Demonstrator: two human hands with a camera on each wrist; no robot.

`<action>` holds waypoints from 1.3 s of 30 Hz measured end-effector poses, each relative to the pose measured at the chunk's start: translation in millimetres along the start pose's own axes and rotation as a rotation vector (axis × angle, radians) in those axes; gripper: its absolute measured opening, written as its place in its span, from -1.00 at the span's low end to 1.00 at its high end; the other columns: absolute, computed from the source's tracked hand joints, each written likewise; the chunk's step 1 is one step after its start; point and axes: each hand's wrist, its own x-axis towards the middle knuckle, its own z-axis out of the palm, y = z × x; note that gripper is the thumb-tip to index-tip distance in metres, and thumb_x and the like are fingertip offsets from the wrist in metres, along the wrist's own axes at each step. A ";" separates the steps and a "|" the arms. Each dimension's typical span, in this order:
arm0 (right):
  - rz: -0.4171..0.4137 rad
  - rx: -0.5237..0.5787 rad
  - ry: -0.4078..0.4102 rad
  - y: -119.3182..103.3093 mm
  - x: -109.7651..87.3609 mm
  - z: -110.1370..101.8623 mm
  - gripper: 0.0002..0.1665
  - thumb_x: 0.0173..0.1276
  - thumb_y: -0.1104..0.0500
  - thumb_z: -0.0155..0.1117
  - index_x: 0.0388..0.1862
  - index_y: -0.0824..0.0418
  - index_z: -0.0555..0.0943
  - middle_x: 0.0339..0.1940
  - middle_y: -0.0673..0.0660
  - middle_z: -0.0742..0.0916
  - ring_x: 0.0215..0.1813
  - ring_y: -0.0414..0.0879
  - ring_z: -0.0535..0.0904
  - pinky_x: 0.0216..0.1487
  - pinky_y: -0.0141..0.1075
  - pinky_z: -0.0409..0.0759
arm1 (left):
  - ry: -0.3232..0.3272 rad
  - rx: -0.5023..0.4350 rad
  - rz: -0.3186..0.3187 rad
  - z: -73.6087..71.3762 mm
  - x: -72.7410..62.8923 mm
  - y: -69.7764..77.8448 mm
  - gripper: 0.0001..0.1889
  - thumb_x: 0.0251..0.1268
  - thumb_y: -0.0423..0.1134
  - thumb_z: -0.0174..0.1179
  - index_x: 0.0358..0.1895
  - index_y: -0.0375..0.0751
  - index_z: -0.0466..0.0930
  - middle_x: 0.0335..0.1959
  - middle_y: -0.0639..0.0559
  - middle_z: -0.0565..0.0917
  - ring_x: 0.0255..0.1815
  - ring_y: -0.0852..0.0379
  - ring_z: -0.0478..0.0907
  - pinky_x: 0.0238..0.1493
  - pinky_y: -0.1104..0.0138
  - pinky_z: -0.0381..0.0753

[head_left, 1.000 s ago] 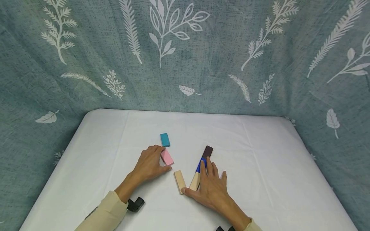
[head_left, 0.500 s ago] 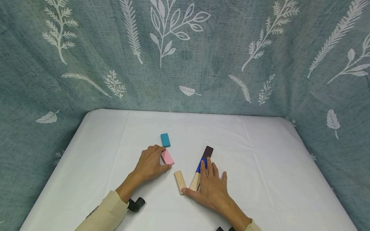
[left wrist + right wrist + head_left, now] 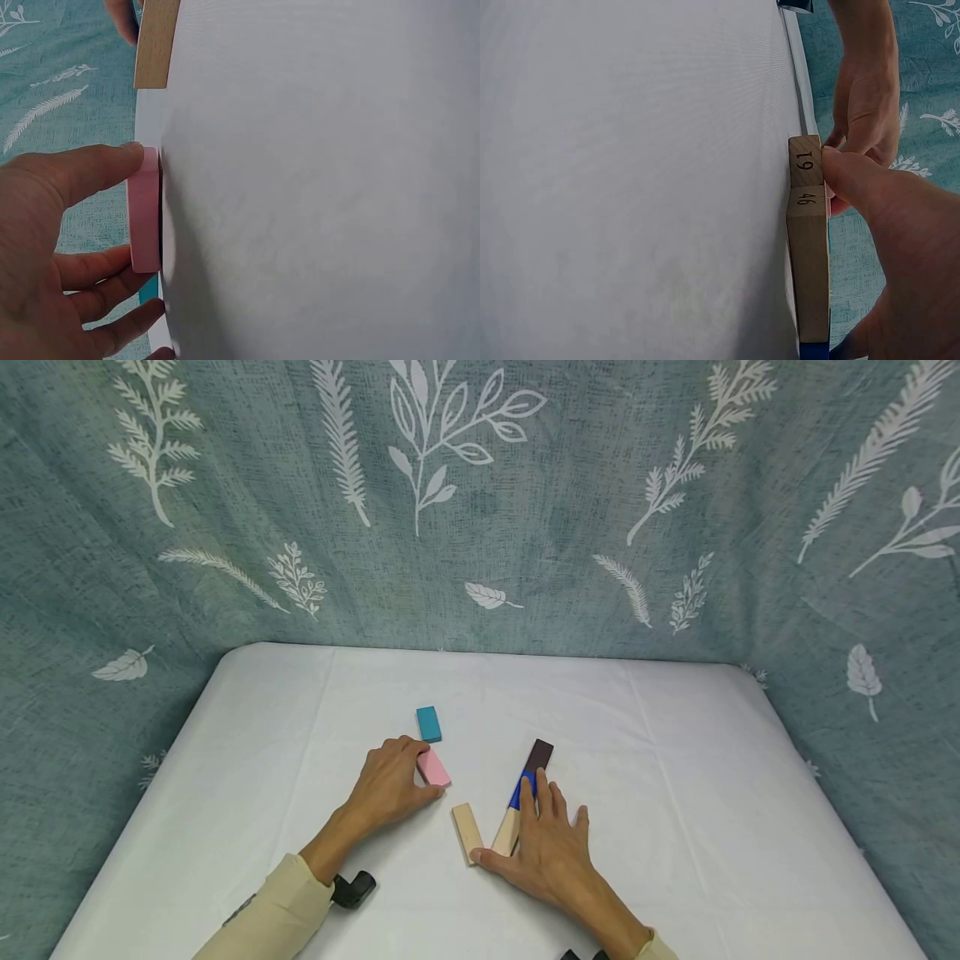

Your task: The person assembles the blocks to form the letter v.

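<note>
My left hand (image 3: pixel 386 785) pinches a pink wooden block (image 3: pixel 433 768) lengthwise, thumb at its near end and fingers at its far end. Just beyond that block lies a teal block (image 3: pixel 428 724). My right hand (image 3: pixel 555 856) has its fingers extended over a slanted row made of a dark brown block (image 3: pixel 539 754), a blue block (image 3: pixel 516 793) and a plain wooden block (image 3: pixel 506 832). Its thumb touches the near end of a second plain block (image 3: pixel 467 831), which forms a V with the row. In the right wrist view, both plain blocks' end faces (image 3: pixel 805 160) carry printed numbers.
A white cloth (image 3: pixel 675 760) covers the table. Behind and at both sides hangs a green-blue curtain (image 3: pixel 555 602) with white leaf prints. A black wrist camera (image 3: pixel 354 890) sits at the left cuff; part of another shows at the bottom edge.
My left thumb has drawn in slightly against the near end of the pink block. The right hand and the other blocks have stayed in place.
</note>
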 end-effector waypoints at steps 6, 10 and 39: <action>-0.001 0.006 0.000 -0.1 -0.3 -0.1 0.57 -0.05 -0.75 0.13 0.60 0.38 0.13 0.60 0.43 0.15 0.55 0.38 0.14 0.28 0.55 0.06 | -0.003 -0.018 -0.004 -0.7 0.9 1.1 -0.32 0.03 0.02 0.55 0.16 -0.34 0.60 0.05 -0.15 0.64 0.07 -0.12 0.55 0.14 -0.03 0.49; 0.002 0.012 -0.008 0.3 -0.4 -1.1 0.57 -0.04 -0.75 0.13 0.60 0.39 0.12 0.61 0.43 0.13 0.55 0.38 0.12 0.29 0.55 0.06 | -0.013 -0.049 -0.007 -0.6 1.0 2.3 -0.32 0.04 0.00 0.55 0.17 -0.35 0.59 0.07 -0.15 0.63 0.08 -0.10 0.55 0.18 -0.04 0.47; 0.010 0.018 -0.030 2.0 0.2 -1.3 0.57 -0.02 -0.76 0.09 0.62 0.37 0.08 0.62 0.42 0.09 0.57 0.38 0.08 0.30 0.56 0.01 | -0.095 -0.172 0.002 -4.2 -4.4 19.5 -0.32 0.08 -0.06 0.54 0.24 -0.29 0.53 0.22 -0.13 0.56 0.21 -0.09 0.53 0.32 -0.06 0.40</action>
